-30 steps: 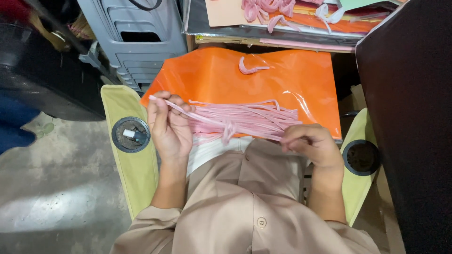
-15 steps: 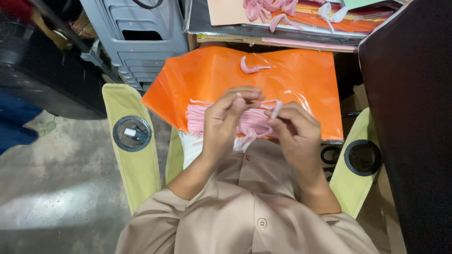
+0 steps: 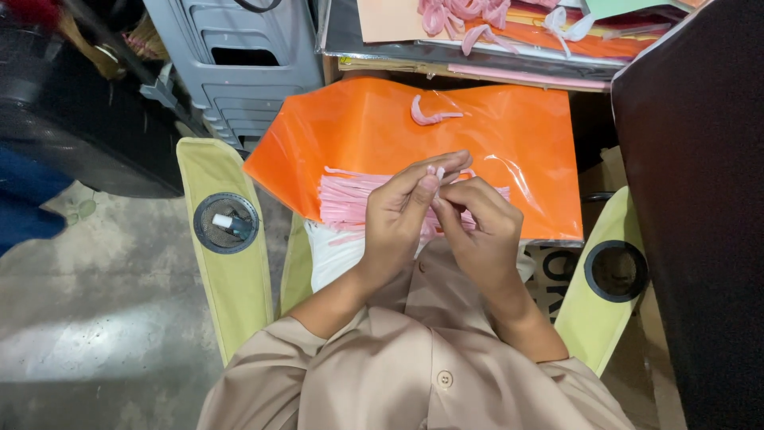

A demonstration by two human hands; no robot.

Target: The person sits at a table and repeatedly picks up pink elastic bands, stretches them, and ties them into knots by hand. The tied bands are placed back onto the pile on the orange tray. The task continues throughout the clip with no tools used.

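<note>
While I sit, both hands meet mid-frame.
Left hand (image 3: 402,219): pinching a pink strip (image 3: 436,172).
Right hand (image 3: 477,227): pinching the same strip.
Strip bundle (image 3: 346,199): centre, on orange bag (image 3: 374,131).

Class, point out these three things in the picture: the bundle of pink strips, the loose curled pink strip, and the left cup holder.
bundle of pink strips (image 3: 350,199), head view, its left half
curled pink strip (image 3: 430,115), head view, its middle
left cup holder (image 3: 226,223), head view, its centre

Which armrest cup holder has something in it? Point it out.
The cup holder on the left armrest: a small white tube lies inside. The right cup holder is bare.
</note>
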